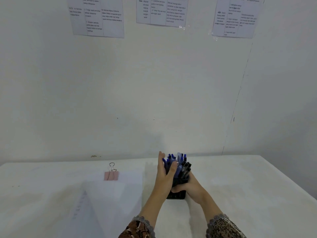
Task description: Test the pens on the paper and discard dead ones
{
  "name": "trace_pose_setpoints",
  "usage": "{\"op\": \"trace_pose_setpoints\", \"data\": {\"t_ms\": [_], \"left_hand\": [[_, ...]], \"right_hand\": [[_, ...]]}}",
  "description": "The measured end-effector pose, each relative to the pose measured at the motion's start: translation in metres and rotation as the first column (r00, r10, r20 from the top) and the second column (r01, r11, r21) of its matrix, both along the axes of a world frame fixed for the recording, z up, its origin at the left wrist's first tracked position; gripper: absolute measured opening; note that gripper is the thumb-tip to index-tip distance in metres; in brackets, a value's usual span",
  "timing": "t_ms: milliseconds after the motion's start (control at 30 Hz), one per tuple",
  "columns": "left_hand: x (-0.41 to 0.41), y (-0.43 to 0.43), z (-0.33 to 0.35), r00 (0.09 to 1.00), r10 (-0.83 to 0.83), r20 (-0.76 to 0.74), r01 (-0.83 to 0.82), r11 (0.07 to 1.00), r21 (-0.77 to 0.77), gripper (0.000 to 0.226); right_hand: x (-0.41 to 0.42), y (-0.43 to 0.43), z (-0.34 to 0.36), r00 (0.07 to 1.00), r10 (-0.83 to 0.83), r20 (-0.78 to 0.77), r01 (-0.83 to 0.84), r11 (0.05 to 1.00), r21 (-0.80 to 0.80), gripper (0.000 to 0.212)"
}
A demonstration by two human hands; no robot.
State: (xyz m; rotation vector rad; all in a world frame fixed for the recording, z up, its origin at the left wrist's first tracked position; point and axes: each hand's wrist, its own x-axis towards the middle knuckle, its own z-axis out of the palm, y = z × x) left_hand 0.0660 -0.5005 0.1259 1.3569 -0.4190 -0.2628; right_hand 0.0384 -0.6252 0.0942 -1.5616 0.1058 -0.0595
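Grip first — our right hand (pixel 189 185) wraps the black pen holder (pixel 178 186) at lower centre to steady it, while our left hand (pixel 165 172), fingers half open, sorts the pens (pixel 178 166); none pinched yet. Clipped paper (pixel 111 191) waits lower left on the desk (pixel 240 177).

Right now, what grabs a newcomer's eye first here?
Both hands at the black pen holder at centre: the left hand reaches into the blue and black pens, while the right hand grips the holder. To the left, a pink binder clip tops the paper; printed sheets are taped to the wall.
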Motion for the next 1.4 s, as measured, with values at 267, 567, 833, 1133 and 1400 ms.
{"op": "trace_pose_setpoints", "data": {"t_ms": [267,567,833,1133,1400], "left_hand": [[0.006,0.02,-0.022,0.916,-0.002,-0.401,-0.096,0.97,-0.224,0.052],[0.006,0.035,-0.032,0.881,0.011,-0.473,-0.157,0.95,-0.27,0.05],[-0.002,0.031,-0.043,0.888,-0.09,-0.451,-0.073,0.941,-0.33,0.05],[-0.003,0.035,-0.047,0.94,0.041,-0.339,-0.078,0.992,-0.095,0.042],[-0.053,0.082,-0.037,0.916,0.24,-0.322,-0.267,0.963,-0.042,0.029]], "right_hand": [[0.006,0.032,0.002,1.0,0.011,-0.004,-0.011,1.0,0.015,0.08],[-0.002,0.057,0.0,1.0,0.005,-0.018,-0.004,1.0,0.024,0.081],[-0.017,0.062,-0.001,0.999,0.013,-0.045,-0.007,0.991,0.131,0.081],[-0.023,0.065,-0.002,0.999,-0.006,-0.046,0.011,0.996,0.093,0.08],[-0.068,0.067,-0.013,0.992,-0.118,0.038,0.121,0.989,-0.089,0.083]]}}
